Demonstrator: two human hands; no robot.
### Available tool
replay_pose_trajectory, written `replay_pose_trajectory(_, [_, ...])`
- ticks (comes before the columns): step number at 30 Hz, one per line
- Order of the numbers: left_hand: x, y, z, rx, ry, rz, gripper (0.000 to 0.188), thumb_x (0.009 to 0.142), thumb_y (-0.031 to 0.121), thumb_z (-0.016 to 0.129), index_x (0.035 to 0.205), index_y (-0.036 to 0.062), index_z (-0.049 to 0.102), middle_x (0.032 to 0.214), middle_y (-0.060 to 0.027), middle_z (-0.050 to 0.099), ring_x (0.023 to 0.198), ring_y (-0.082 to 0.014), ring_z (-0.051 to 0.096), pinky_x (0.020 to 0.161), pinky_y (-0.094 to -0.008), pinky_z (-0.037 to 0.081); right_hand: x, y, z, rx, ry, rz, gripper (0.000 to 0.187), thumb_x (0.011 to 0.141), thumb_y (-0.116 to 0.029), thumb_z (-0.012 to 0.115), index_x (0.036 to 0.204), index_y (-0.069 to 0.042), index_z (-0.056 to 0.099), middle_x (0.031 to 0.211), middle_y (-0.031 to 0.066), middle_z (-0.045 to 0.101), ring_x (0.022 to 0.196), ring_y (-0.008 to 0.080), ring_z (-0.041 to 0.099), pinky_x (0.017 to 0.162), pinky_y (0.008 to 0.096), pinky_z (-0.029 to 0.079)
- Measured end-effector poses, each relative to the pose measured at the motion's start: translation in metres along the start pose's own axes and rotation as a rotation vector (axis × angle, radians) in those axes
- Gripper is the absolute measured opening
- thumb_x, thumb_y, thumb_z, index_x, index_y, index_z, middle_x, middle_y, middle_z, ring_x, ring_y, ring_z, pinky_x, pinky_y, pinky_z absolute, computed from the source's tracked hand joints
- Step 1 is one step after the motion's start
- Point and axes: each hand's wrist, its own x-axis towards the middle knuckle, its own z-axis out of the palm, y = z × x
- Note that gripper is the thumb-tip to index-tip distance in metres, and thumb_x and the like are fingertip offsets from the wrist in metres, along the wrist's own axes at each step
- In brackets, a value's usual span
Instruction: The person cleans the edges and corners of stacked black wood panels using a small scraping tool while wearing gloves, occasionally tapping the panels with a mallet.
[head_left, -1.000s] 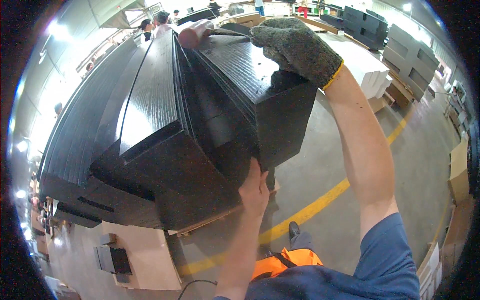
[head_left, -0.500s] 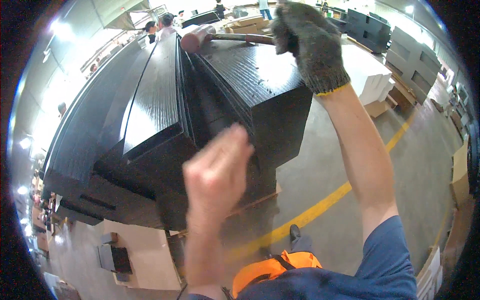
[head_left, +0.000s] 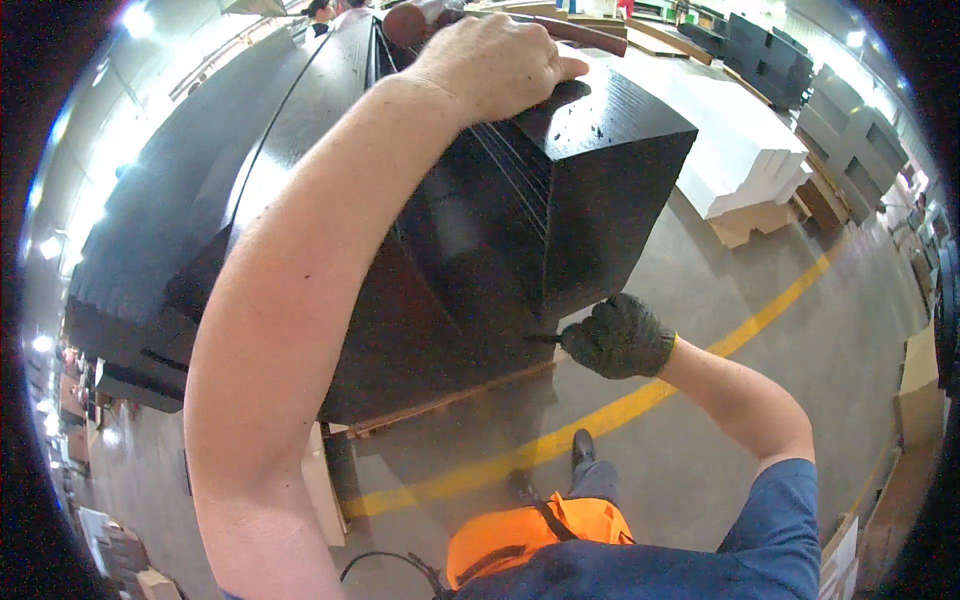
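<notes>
My bare left hand (head_left: pixel 490 65) is over the top of a black panel stack (head_left: pixel 610 125), its fingers curled under and one digit sticking out to the right. Whatever is under the curled fingers is hidden. Just beyond it a mallet with a brownish-red head (head_left: pixel 405 24) lies across the panels, its handle (head_left: pixel 580 33) passing behind the hand. Lower down, beside the stack's near corner, my right hand (head_left: pixel 620 338) wears a dark knit glove. It is closed on a thin black stick-like object (head_left: pixel 543 339) pointing left, too small to name.
More black panels (head_left: pixel 150 230) lean close together at the left. White panels (head_left: pixel 735 130) are stacked at the right, with grey panels (head_left: pixel 850 130) farther back. A yellow line (head_left: pixel 610 430) crosses the grey floor. Cardboard (head_left: pixel 920 390) stands along the right edge.
My gloved right hand has left the mallet handle and dropped to the stack's near corner, now with the black object. My left hand has reached up over the panel tops.
</notes>
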Motion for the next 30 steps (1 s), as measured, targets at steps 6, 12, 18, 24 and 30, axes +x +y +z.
replay_pose_trajectory(6, [0.007, 0.000, 0.001, 0.098, -0.216, -0.073, 0.048, 0.102, 0.035, 0.037, 0.091, 0.0003, 0.069, 0.095, -0.0212, 0.069, 0.094, -0.0370, 0.066, 0.088, -0.0477, 0.050, 0.021, 0.012, 0.007, -0.108, 0.077, -0.044, 0.010, 0.074, -0.019, 0.065, 0.081, -0.011, 0.065, 0.068, 0.0056, 0.058, 0.057, 0.0227, 0.053, 0.049, 0.0362, 0.041])
replay_pose_trajectory(12, [0.013, 0.004, 0.002, 0.137, -0.190, -0.040, 0.046, 0.101, 0.032, 0.037, 0.093, -0.0005, 0.068, 0.095, -0.0225, 0.068, 0.094, -0.0381, 0.066, 0.087, -0.0481, 0.050, 0.008, 0.022, 0.013, 0.040, 0.031, -0.048, 0.019, 0.078, -0.020, 0.063, 0.093, -0.008, 0.065, 0.074, 0.0120, 0.061, 0.060, 0.0292, 0.058, 0.051, 0.0436, 0.049])
replay_pose_trajectory(18, [0.003, 0.003, -0.017, -0.053, -0.158, -0.102, 0.038, 0.097, 0.033, 0.048, 0.092, 0.0022, 0.070, 0.088, -0.0197, 0.069, 0.085, -0.0346, 0.068, 0.082, -0.0449, 0.053, 0.040, 0.039, -0.044, -0.266, -0.171, -0.027, 0.027, 0.090, -0.027, 0.058, 0.105, -0.005, 0.064, 0.109, 0.0135, 0.063, 0.102, 0.0280, 0.057, 0.084, 0.0420, 0.050])
replay_pose_trajectory(24, [0.010, -0.003, 0.008, 0.125, 0.088, -0.030, 0.026, 0.094, 0.031, 0.057, 0.104, 0.0128, 0.073, 0.093, -0.0155, 0.071, 0.086, -0.0316, 0.069, 0.076, -0.0379, 0.054, 0.046, 0.057, -0.045, -0.098, -0.189, -0.304, 0.021, 0.096, -0.019, 0.051, 0.107, -0.004, 0.061, 0.104, 0.0087, 0.065, 0.096, 0.0208, 0.061, 0.086, 0.0305, 0.051])
replay_pose_trajectory(30, [0.008, -0.009, -0.001, 0.071, -0.090, -0.112, 0.047, 0.096, 0.045, 0.045, 0.095, 0.0070, 0.073, 0.100, -0.0201, 0.069, 0.099, -0.0373, 0.065, 0.090, -0.0474, 0.049, 0.066, 0.024, -0.056, 0.940, 0.125, 0.596, 0.029, 0.097, -0.023, 0.050, 0.118, -0.005, 0.059, 0.114, 0.0109, 0.063, 0.101, 0.0205, 0.059, 0.092, 0.0356, 0.049])
